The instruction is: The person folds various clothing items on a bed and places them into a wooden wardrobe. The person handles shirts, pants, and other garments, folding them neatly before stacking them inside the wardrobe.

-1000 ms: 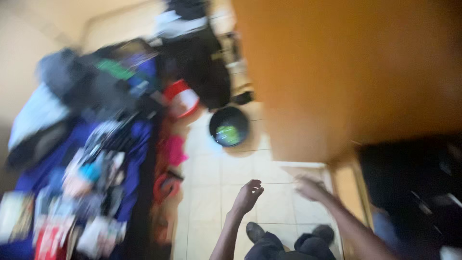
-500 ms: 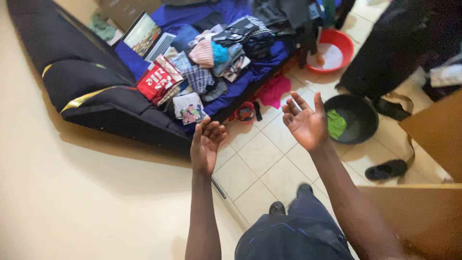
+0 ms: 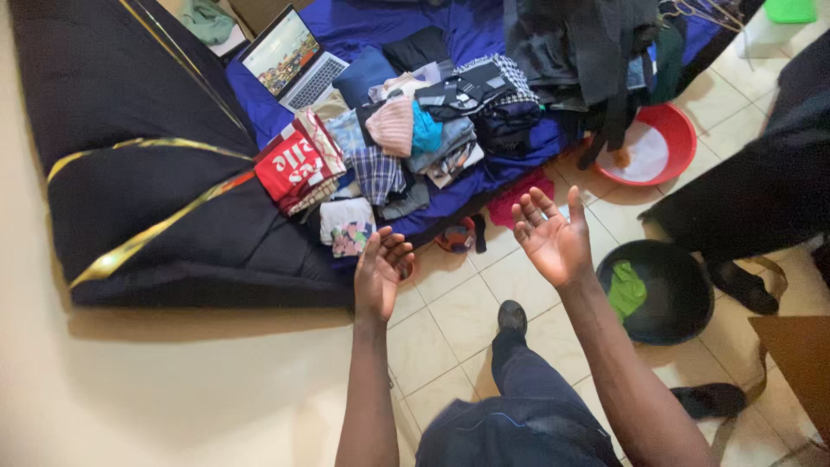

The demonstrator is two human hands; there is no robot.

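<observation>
Mattress [image 3: 156,156] fills the upper left, black and padded with gold piping, its lower edge near your left hand [image 3: 381,275]. Over it lies a blue sheet [image 3: 372,26], smooth and crumpled at the edge. On the sheet sits the pile of folded clothes [image 3: 406,138] (checked, striped and knitted pieces stacked loosely), just beyond both your hands and closer to the left one. The small floral cloth [image 3: 344,227] at the pile's near edge lies just beside your left fingertips, not touching. Your right hand [image 3: 552,239] hangs over the pale floor tiles [image 3: 458,311], between the pile and the round black basin [image 3: 666,290], which holds a green cloth [image 3: 626,290]. A red plastic basin [image 3: 657,143] stands further back. An open laptop [image 3: 294,56] rests on the sheet behind the clothes. Both your hands are raised apart, palms up, fingers spread and loosely curled, holding nothing.
</observation>
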